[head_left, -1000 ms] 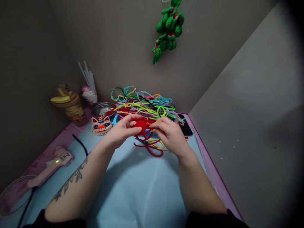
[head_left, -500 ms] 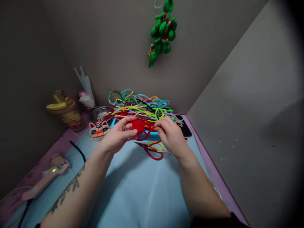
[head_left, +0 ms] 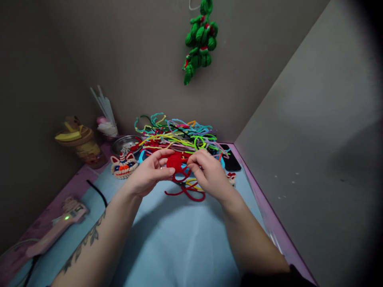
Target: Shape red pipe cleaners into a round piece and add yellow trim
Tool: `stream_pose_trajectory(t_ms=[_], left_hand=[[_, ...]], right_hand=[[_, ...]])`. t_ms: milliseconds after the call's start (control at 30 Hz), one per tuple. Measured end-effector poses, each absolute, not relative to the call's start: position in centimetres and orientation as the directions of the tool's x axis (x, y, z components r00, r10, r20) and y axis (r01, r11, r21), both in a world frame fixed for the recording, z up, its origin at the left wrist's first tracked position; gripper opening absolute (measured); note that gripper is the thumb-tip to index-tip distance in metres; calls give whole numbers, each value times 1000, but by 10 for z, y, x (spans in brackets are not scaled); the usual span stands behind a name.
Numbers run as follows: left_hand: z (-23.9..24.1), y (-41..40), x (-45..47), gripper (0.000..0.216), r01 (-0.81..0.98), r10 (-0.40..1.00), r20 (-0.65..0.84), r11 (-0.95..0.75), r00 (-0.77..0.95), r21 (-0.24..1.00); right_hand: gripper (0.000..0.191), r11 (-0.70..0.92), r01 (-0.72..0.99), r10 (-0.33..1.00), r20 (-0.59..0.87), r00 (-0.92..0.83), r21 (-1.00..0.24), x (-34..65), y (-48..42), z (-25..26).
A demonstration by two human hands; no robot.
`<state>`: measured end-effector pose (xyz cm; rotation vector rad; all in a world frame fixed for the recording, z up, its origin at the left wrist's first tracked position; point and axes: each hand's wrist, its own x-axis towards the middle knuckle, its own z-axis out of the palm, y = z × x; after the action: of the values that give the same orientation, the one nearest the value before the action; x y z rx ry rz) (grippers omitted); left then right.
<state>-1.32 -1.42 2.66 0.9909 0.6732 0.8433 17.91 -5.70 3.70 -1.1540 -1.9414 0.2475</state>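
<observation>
Both of my hands meet over the pale blue table top (head_left: 179,239) on a small red pipe-cleaner piece (head_left: 176,162). My left hand (head_left: 149,171) pinches its left side between thumb and fingers. My right hand (head_left: 208,172) grips its right side with curled fingers. Red pipe-cleaner loops (head_left: 188,191) hang from the piece and lie on the table just below the hands.
A heap of coloured pipe cleaners (head_left: 176,133) lies behind the hands. A metal bowl (head_left: 125,143), a small cat-face craft (head_left: 122,165), a yellow-brown figure (head_left: 78,139), a pink glue gun (head_left: 56,227), a black phone (head_left: 230,161). A green craft (head_left: 199,40) hangs on the back wall.
The hands have shifted slightly and kept working the red piece; the trailing red loops have moved on the table. The view has tilted a little.
</observation>
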Motion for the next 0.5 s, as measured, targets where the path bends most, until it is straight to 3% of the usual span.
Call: stream_pose_trajectory(t_ms=[500], left_hand=[[26, -17, -10, 61, -297, 862, -56, 234, 503, 926]], right_hand=[[14, 540, 591, 807, 569, -160, -599, 174, -58, 36]])
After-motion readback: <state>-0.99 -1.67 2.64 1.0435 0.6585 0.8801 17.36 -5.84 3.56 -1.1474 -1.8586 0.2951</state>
